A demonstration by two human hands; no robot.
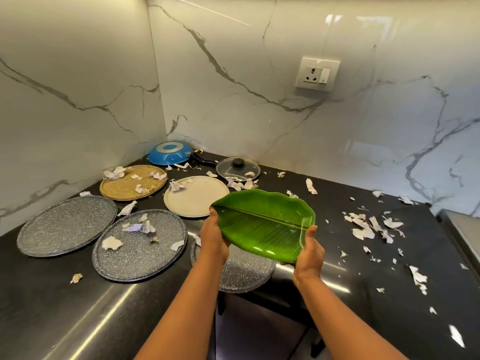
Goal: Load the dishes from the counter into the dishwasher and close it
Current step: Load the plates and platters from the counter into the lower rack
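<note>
A green leaf-shaped plate is held tilted above the black counter. My left hand grips its left end and my right hand grips its right end. Under the plate lies a grey speckled plate, partly hidden by my arms. Two more grey speckled plates lie at the left, a beige plate and a gold plate behind them. A blue pan lies upside down in the corner, beside a glass lid. No dishwasher is in view.
Torn paper scraps are scattered over the counter and on several plates. Marble walls close the corner at left and back, with a wall socket. The counter's front edge runs below my arms; a dark gap opens beneath it.
</note>
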